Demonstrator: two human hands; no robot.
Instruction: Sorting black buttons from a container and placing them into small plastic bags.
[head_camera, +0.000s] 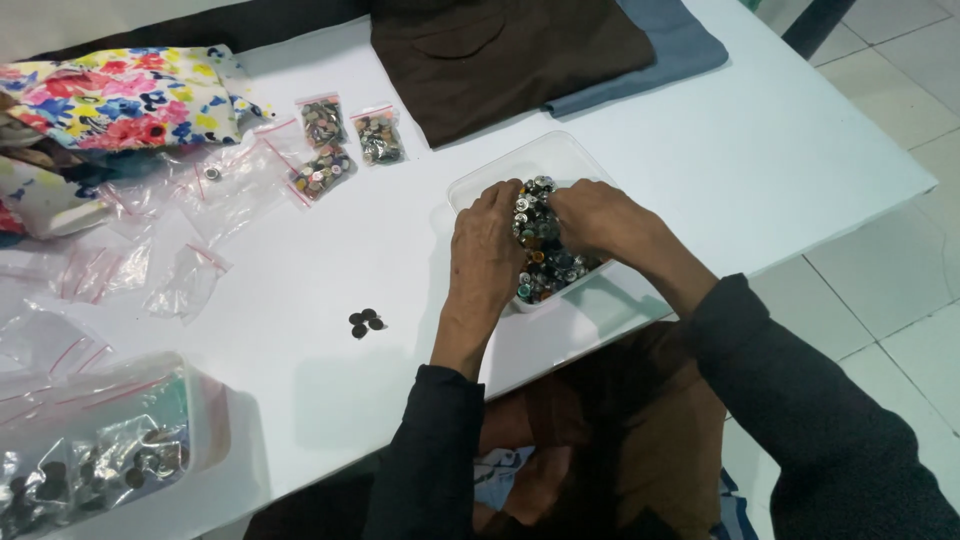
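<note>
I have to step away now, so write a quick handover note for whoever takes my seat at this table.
Left hand and right hand: both dug into the heap of mixed buttons in the clear plastic tub; whether either grips anything cannot be seen.
Done: three small zip bags of buttons lie filled near the brown cloth.
Loose: a few dark buttons on the white table.
Left: tub is full; empty zip bags wait at the left. Another tub of bagged buttons sits at the near left.

table: white (780, 150) | floor: pale square tiles (890, 90) | light: even, soft shadows
</note>
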